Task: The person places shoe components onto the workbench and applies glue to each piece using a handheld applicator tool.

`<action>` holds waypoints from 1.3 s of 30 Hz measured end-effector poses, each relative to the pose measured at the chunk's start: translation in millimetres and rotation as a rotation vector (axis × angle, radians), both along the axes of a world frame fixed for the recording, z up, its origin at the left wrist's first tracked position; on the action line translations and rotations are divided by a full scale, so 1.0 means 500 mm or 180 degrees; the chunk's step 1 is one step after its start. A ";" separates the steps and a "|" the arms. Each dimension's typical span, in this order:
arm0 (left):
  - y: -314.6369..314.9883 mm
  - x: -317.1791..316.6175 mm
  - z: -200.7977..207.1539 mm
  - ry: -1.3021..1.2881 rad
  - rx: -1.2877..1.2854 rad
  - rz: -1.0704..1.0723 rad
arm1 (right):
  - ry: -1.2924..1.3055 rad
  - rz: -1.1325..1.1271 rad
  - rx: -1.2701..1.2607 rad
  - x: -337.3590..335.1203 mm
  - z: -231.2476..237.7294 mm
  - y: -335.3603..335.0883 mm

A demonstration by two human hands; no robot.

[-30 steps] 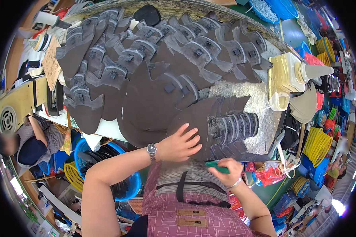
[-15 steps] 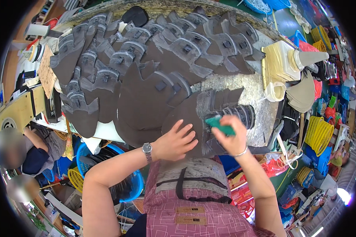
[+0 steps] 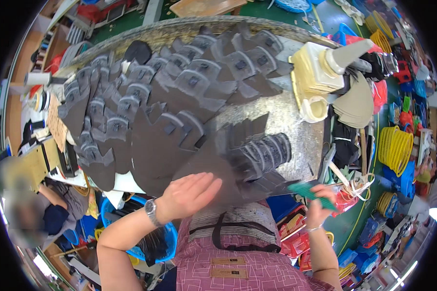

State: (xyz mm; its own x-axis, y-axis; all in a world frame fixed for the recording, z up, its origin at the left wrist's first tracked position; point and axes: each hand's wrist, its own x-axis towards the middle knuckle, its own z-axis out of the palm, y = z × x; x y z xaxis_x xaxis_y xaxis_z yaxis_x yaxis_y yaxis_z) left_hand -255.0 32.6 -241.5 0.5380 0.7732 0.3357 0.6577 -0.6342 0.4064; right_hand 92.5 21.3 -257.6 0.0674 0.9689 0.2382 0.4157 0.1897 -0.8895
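Observation:
My left hand [image 3: 191,195], wearing a silver watch [image 3: 152,213], lies over the near edge of a dark brown flat cut piece [image 3: 206,169], its fingers stretched out. My right hand [image 3: 320,207] grips a green brush-like tool [image 3: 302,189], held off the near right of the table, apart from the pieces. Its exact kind is hard to make out. Beside the piece under my left hand, a fanned row of dark pieces with pale curved bands [image 3: 267,154] lies overlapped. Larger brown pieces [image 3: 153,157] spread to the left and far side.
A cream square container [image 3: 315,68] with a grey cone-shaped part and a small open pot [image 3: 314,108] stand at the table's right. Beyond lie tan curved sheets [image 3: 355,104] and yellow baskets [image 3: 394,149]. A blue tub [image 3: 167,242] sits below left; another person works at far left.
My right hand has swung right and toward me with the green tool, off the pieces. My left hand has shifted slightly left, its fingers drawn closer together. The whole view has shifted.

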 end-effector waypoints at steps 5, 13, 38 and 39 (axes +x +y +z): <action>0.092 0.198 0.028 -0.1834 -0.1870 0.0307 | 0.0836 -0.1407 -0.0190 0.136 0.013 0.086; 0.141 0.283 -0.128 -0.0876 -0.3038 0.0613 | 0.1024 -0.0487 -0.1172 0.094 -0.126 0.094; -0.135 -0.625 -0.064 0.1279 0.1270 0.4058 | 0.0289 -0.0517 -0.0733 0.080 -0.046 0.324; -0.113 -0.648 -0.068 0.1554 0.1073 0.4086 | -0.0014 -0.0469 -0.0707 0.078 -0.048 0.336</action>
State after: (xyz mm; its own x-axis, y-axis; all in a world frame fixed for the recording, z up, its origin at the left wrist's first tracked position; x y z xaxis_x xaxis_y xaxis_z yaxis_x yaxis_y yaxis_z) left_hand -579.1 -23.8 -275.6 -0.3539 0.7279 0.5873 0.8716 0.4844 -0.0751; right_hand 131.7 189.5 -281.7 0.2110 0.9772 0.0215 0.4283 -0.0727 -0.9007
